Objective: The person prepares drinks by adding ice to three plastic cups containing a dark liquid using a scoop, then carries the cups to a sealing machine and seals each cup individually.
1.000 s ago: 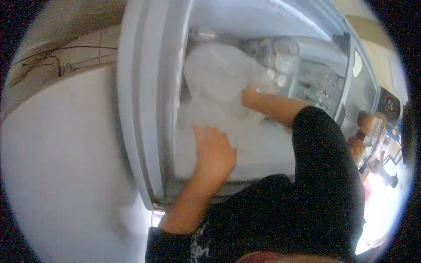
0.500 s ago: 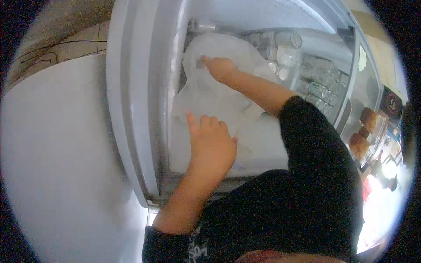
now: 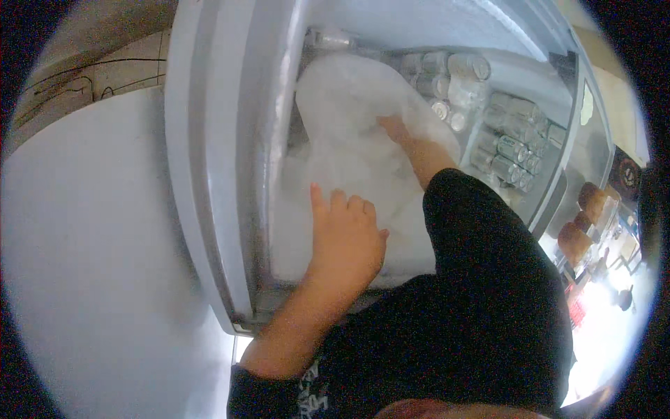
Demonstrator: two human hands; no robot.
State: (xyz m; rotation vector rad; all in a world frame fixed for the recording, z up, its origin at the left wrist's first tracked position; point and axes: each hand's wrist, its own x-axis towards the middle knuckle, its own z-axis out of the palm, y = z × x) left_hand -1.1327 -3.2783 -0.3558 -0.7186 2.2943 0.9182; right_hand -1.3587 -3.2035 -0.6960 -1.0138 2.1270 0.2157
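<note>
A white, cloudy sheet, seemingly plastic, covers much of the inside of a chest freezer. My left hand lies over the near part of the sheet, back upward, with one finger stretched out and the others slightly bent and apart. Farther in, my right hand reaches down against the sheet's right half. Its fingertips are blurred and partly veiled in white, so whether they pinch the sheet cannot be made out.
Metal cans line the freezer's back right, and more cans fill a section beyond a divider. A white curved surface extends along the left. Brown-topped items stand outside at the right, near a bright light.
My right hand has moved right and toward me across the sheet, its forearm drawing back. The left hand has shifted slightly right. The sheet's far right part now spreads wider.
</note>
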